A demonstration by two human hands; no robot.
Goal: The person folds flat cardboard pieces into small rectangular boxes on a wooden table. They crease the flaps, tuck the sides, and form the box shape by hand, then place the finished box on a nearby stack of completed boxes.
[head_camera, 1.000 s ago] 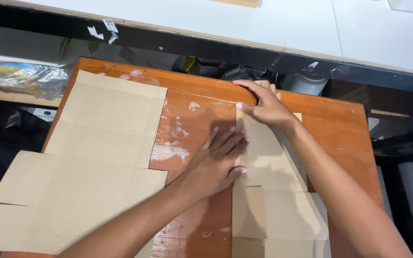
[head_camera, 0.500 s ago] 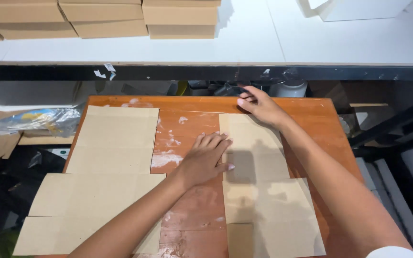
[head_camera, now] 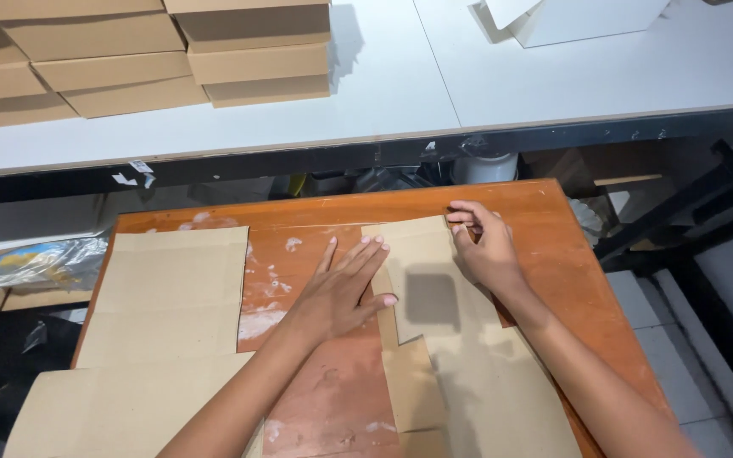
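A flat, unfolded brown cardboard blank (head_camera: 468, 356) lies on the right half of an orange wooden table (head_camera: 332, 390). My left hand (head_camera: 341, 293) rests flat with fingers spread, its fingertips on the blank's left edge. My right hand (head_camera: 484, 248) presses on the blank's far right corner, fingers curled at the edge. A second, larger cardboard blank (head_camera: 150, 331) lies flat on the table's left half, untouched.
Beyond the table runs a white workbench (head_camera: 383, 93) carrying stacks of assembled brown boxes (head_camera: 137, 59) at the left and a white box (head_camera: 570, 17) at the right. A plastic bag (head_camera: 31, 265) sits left of the table. A dark metal frame (head_camera: 706, 220) stands on the right.
The view has tilted up, showing more of the workbench and boxes. The right blank's upper panel now lies flat, and my left hand has slid to its left edge.
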